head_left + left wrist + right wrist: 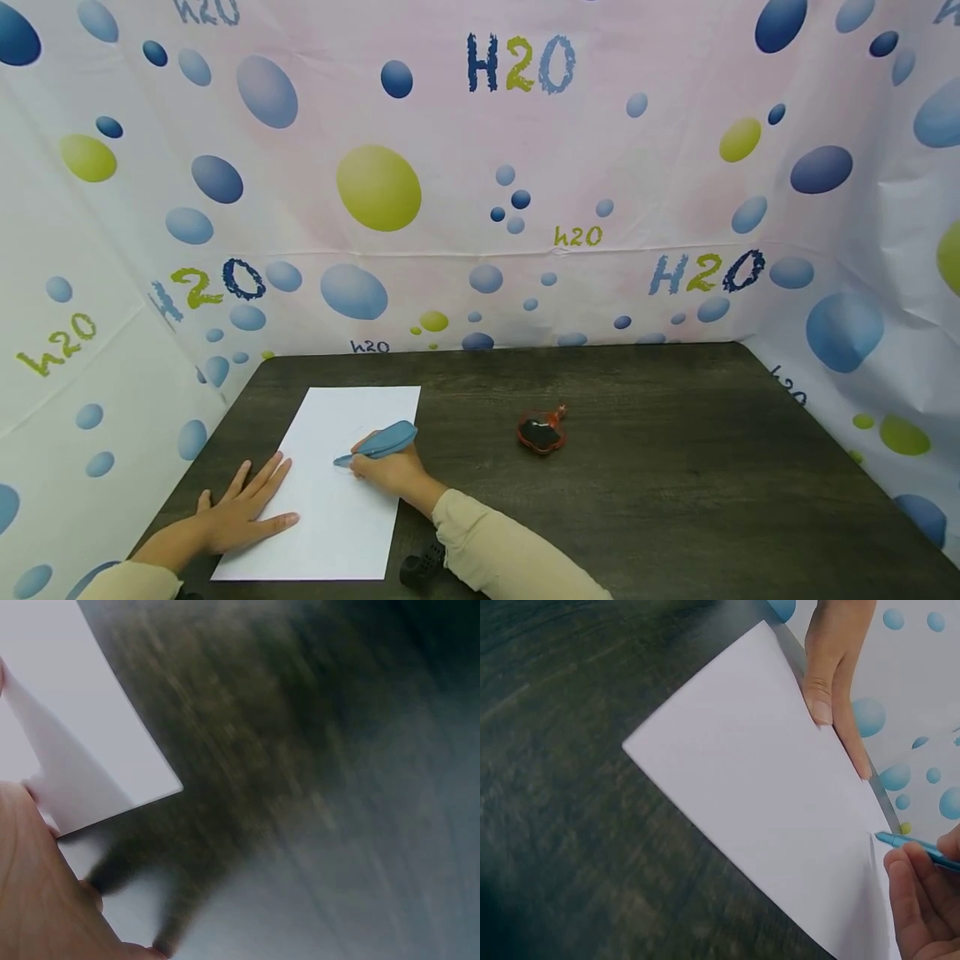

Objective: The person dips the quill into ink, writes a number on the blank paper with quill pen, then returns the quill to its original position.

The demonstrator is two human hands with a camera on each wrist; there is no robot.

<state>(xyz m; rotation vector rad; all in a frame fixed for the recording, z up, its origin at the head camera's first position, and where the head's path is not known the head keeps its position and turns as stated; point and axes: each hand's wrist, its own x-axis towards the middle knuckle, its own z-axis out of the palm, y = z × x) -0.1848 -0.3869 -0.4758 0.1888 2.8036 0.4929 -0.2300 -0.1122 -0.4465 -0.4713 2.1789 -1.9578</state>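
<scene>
A white sheet of paper point(330, 525) lies on the dark table, left of the middle. My right hand point(397, 471) pinches a thick blue pen point(388, 439) between thumb and fingers. Its tip is at the paper's surface, in the upper half of the sheet, with faint lines around it. In the right wrist view the slim front of the pen point(901, 841) shows near the paper's edge. My left hand point(236, 512) rests with spread fingers over the sheet's left edge, the thumb on the paper. The left wrist view catches a corner of the sheet point(112, 750) beside that hand.
A small red-rimmed object point(542, 433) with a dark middle and a short stem lies on the table point(675, 467), right of the sheet. A black device point(422, 567) is by the right sleeve. A printed sheet with blue and green dots hangs behind and at both sides.
</scene>
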